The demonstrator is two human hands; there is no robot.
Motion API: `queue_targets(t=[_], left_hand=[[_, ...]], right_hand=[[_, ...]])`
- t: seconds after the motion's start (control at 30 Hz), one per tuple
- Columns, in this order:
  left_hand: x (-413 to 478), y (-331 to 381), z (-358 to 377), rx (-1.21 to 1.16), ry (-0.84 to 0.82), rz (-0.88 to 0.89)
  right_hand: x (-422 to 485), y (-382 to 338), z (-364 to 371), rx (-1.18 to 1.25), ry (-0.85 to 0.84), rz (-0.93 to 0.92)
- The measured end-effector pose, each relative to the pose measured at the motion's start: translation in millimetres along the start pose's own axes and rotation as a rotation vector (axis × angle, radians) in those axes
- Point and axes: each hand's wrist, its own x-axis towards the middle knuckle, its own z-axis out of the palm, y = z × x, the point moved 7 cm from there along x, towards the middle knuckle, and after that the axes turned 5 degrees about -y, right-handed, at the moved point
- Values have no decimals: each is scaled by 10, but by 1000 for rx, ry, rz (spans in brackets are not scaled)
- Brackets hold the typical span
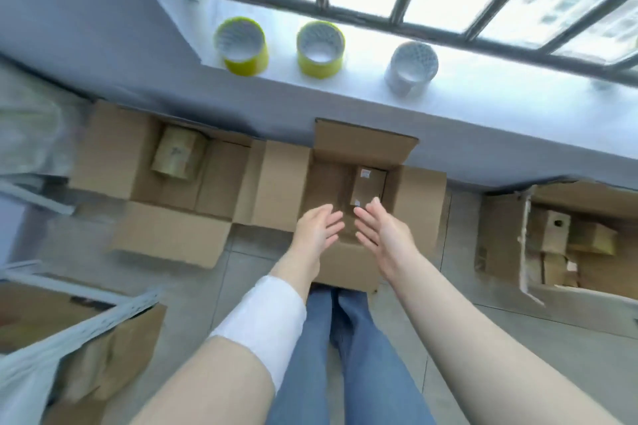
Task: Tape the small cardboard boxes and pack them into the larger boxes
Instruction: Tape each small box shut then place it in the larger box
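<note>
A large open cardboard box (419, 190) stands on the floor below the window sill, flaps spread. Inside it, at the right, lies a small taped box (369, 185) with white labels. My left hand (319, 226) and my right hand (381, 229) hover over the box's near edge, palms facing each other, fingers straight, holding nothing. Two yellow tape rolls (243, 46) (321, 48) and a whitish roll (412, 67) stand on the sill.
A second open large box (114, 148) at the left holds a small box and a brown tape roll (177, 155). At the right, a torn carton (500, 235) holds several small boxes. More cardboard and a white bag lie at the lower left.
</note>
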Motion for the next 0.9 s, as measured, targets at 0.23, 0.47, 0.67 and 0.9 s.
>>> queue_targets(t=[0.23, 0.47, 0.67, 0.9], left_hand=[[-1294, 35, -613, -255, 114, 206], [-2132, -1077, -1110, -525, 313, 228], [-3008, -1417, -1585, -679, 404, 371], [-4466, -1301, -2781, -760, 578, 714]], right_hand=[[-1162, 116, 570, -86, -158, -90], [-1856, 1003, 535, -148, -285, -3], [-2526, 1619, 870, -263, -329, 53], [-3895, 2057, 2368, -371, -754, -60]])
